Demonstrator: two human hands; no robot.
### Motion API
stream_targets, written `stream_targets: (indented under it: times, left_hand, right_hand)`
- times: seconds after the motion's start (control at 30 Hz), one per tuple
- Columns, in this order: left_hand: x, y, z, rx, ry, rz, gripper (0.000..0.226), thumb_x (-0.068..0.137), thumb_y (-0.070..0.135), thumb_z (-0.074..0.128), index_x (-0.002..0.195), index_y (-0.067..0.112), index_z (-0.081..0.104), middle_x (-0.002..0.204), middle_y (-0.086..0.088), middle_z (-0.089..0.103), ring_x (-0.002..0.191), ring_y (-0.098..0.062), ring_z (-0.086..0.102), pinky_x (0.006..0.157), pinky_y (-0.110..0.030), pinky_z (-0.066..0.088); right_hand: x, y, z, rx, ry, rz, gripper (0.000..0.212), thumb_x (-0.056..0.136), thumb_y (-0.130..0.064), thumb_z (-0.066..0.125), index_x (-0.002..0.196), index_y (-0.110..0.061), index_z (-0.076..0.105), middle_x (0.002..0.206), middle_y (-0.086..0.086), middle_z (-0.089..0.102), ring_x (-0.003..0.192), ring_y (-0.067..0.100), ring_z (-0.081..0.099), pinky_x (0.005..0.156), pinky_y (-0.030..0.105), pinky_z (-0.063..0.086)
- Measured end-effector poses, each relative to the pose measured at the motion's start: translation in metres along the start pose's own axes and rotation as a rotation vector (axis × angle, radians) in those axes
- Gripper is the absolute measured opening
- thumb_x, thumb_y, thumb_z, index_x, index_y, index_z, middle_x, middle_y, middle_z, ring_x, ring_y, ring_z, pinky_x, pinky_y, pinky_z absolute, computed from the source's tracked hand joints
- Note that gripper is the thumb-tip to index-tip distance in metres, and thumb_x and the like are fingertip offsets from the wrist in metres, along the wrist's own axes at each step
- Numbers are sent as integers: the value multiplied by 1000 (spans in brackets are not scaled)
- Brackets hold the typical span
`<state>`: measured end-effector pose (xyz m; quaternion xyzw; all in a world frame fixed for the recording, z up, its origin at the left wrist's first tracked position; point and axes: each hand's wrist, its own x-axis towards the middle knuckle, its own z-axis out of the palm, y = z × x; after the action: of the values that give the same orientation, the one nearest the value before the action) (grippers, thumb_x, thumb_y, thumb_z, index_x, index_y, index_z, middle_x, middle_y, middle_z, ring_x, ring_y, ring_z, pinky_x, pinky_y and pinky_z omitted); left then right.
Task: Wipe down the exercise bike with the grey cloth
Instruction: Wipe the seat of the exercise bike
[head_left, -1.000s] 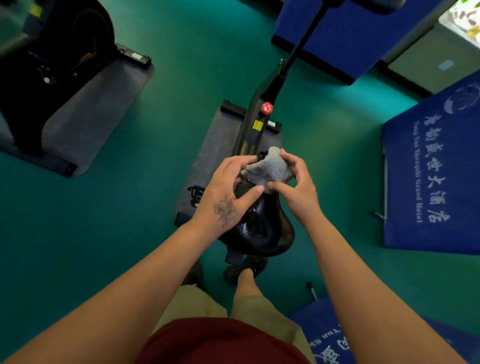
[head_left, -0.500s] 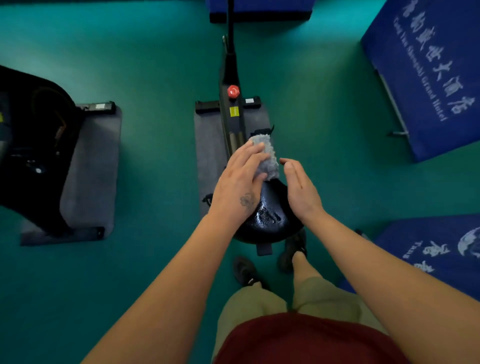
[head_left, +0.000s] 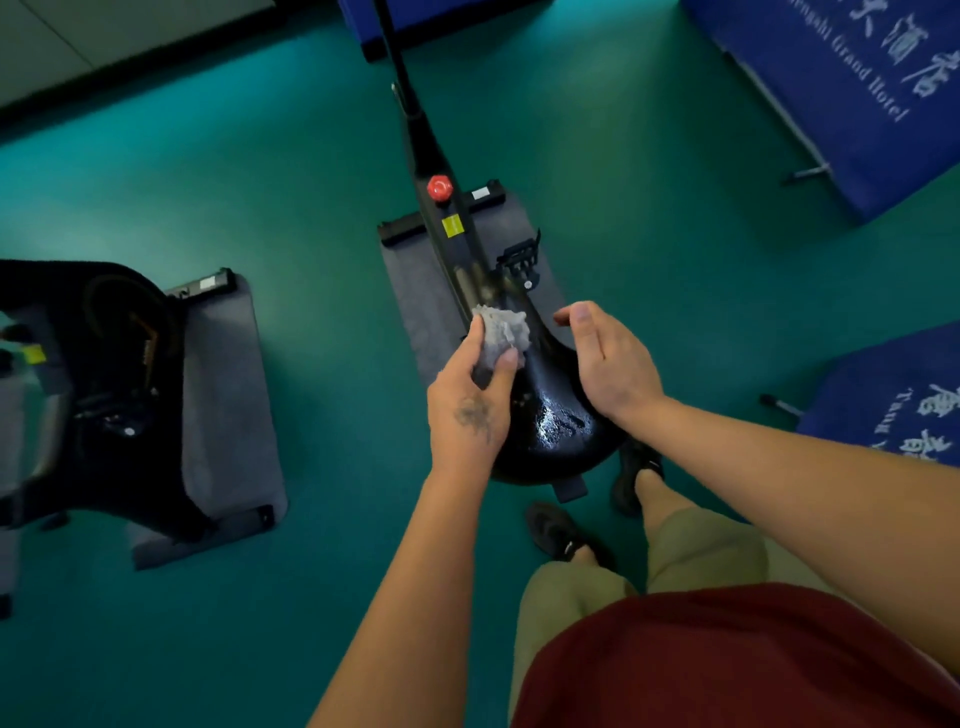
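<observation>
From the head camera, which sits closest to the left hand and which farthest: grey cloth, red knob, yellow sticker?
1. Grey cloth, pinched in the left hand over the saddle's nose.
2. Yellow sticker, farther up the frame.
3. Red knob, just beyond the sticker.

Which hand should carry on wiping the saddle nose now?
Left. The left hand already pinches the grey cloth at the saddle nose; the right hand is open beside it, holding nothing.
</observation>
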<state>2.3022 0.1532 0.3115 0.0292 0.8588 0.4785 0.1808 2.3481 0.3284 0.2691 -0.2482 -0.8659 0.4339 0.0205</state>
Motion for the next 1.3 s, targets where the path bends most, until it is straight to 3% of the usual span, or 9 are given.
stream_targets:
  times: [0.4,0.57,0.6,0.63,0.67,0.73,0.87,1.07,1.3]
  left_hand:
    - [-17,-20,-22,-21,-105,-76,46,90,39,85,135,33,75,99,23,79,87,13,67,84,-10,49]
    - [-21,-3,-26,58,-128,-90,41,105,64,51,108,38,83,96,13,81,94,1,72,73,-6,43]
    - [-18,5,-25,58,-142,-116,42,106,68,41,115,30,55,97,9,81,94,-7,72,71,-6,41]
    - [-14,7,-22,48,-146,-137,63,104,74,31,71,36,69,102,6,82,100,-14,71,78,-9,40]
    - [-13,10,-22,19,-163,-161,75,100,78,20,112,37,83,121,4,79,116,-17,68,92,-15,40]
    - [-12,6,-21,-3,-140,-180,75,103,76,18,130,39,77,138,3,71,127,-12,61,108,-28,38]
    - [-28,-10,-23,14,-91,-117,31,103,47,68,127,31,80,120,20,76,100,23,61,99,-10,48]
    - [-51,-22,-28,133,-20,-85,43,97,40,78,138,27,73,136,12,72,122,7,63,101,1,38]
    - [-23,-2,-11,122,30,-187,41,102,42,71,138,23,73,132,3,75,121,-4,66,109,-19,46]
  right_hand:
    - [1,2,3,-48,43,6,73,103,-69,9,110,-20,62,110,1,71,107,28,63,94,48,49]
    - [-1,-2,1,-53,36,18,72,102,-70,10,108,-21,62,110,-1,71,106,26,63,93,47,49]
    - [-1,-2,0,-54,37,22,73,102,-71,9,107,-21,62,109,-2,71,105,26,64,92,48,49]
    - [0,-2,0,-55,37,24,74,101,-72,9,107,-21,62,109,-2,71,105,26,64,92,48,49]
    - [0,-2,0,-57,37,26,75,101,-72,8,106,-21,62,108,-2,71,104,26,64,92,47,49]
    - [0,-3,0,-65,31,31,76,101,-73,8,106,-21,62,108,-2,72,103,27,64,91,47,49]
    - [-2,-5,-1,-66,26,36,74,101,-73,8,109,-22,62,111,-1,74,105,30,65,91,48,50]
    - [-4,-6,-3,-59,14,-10,64,106,-63,15,107,-18,61,105,5,73,101,36,65,84,43,46]
    - [-1,-1,-2,-63,-16,-67,55,110,-56,22,107,-16,58,98,7,70,95,39,64,74,41,36]
